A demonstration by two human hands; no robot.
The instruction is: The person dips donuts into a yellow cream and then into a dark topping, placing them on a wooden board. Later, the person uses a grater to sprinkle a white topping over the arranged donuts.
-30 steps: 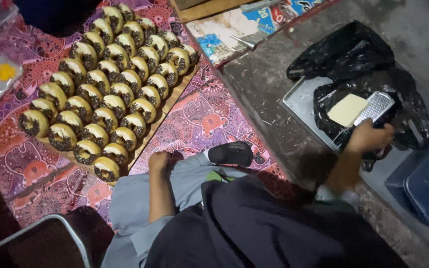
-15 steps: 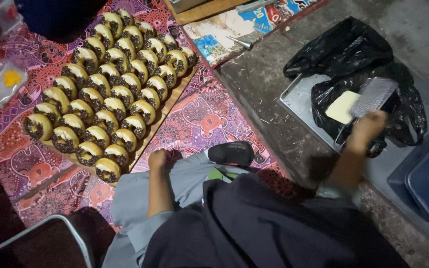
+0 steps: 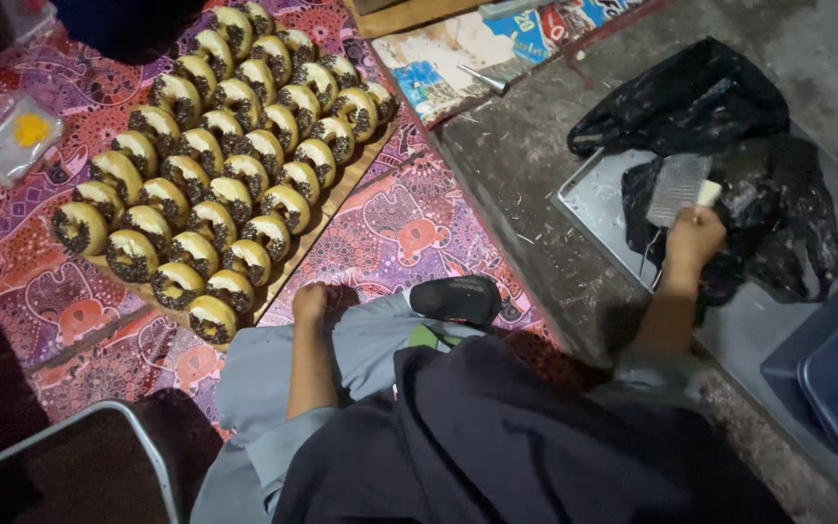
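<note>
Gripping metal grater (image 3: pixel 679 187) (over black bag (image 3: pixel 788 223)): right hand (image 3: pixel 692 243); left hand (image 3: pixel 309 303) fisted on mat (image 3: pixel 409 218).

Seated low, both arms stretched forward from grey sleeves. Left hand (image 3: pixel 308 303) at about 9 o'clock from picture centre, curled into a loose fist, knuckles down, forearm bare and running straight back toward 6 o'clock. Right hand (image 3: pixel 692 243) out toward 3 o'clock, arm reaching well further than the left, wrist slightly bent, grip closed with fingers wrapped tight and back of hand facing up. Hands well apart.
</note>
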